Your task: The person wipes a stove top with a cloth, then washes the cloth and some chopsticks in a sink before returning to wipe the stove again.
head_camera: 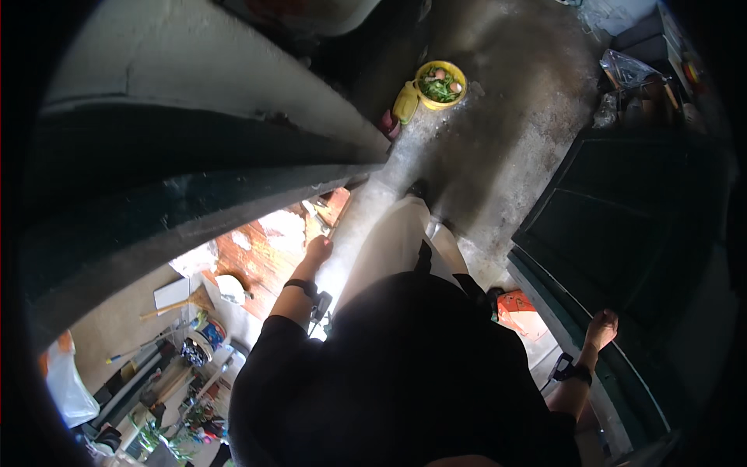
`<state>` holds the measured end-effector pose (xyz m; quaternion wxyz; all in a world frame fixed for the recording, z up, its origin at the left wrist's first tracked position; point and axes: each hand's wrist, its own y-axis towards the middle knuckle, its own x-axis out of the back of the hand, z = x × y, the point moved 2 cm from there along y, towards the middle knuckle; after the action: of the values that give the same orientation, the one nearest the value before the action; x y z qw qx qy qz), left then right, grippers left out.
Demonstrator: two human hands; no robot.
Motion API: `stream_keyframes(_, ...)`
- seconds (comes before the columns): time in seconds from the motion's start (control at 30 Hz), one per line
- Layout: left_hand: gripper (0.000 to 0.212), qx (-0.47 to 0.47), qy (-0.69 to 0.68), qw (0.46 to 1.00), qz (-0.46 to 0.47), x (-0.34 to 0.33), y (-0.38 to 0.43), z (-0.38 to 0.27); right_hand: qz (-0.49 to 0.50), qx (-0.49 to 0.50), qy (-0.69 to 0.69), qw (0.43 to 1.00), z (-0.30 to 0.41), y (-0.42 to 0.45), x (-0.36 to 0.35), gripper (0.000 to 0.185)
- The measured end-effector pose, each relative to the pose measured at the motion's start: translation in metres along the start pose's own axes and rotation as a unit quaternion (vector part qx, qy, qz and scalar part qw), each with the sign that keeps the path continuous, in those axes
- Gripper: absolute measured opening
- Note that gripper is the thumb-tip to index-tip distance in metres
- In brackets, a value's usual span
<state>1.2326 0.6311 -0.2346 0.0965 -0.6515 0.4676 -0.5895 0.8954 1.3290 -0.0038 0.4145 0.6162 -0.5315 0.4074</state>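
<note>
My left hand hangs beside my left thigh with its fingers curled; I see nothing in it. On the other side, my right hand is curled over the view of the dark green door's edge; whether it touches the door cannot be told. Both wrists wear dark bands with small devices. Ahead on the concrete floor stands a yellow basin holding green leafy matter and what look like eggshells. Against its left side is a yellow-green container, with a dark pink item just beyond.
A door frame and wall lie close on my left. The green door leaf spans the right. Behind the wall are a brown wooden surface, a straw broom, a bucket and potted plants. Plastic bags lie at the upper right.
</note>
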Motion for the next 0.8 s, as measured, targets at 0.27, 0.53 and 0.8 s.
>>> stream_keyframes(0.27,0.021,0.193,-0.18,0.961,-0.087,-0.038,-0.056,0.075,0.007,-0.004,0.094,0.996,0.013,-0.01,-0.026,0.018)
stream_keyframes(0.53,0.02,0.331,-0.458,0.814,-0.137,-0.028,-0.069,0.116,0.189,0.115,0.323,0.92,0.12,-0.091,-0.055,0.023)
stream_keyframes(0.8,0.039,0.401,-0.592,0.676,-0.177,-0.045,0.045,0.186,0.292,0.149,0.4,0.856,0.253,-0.168,-0.061,0.019)
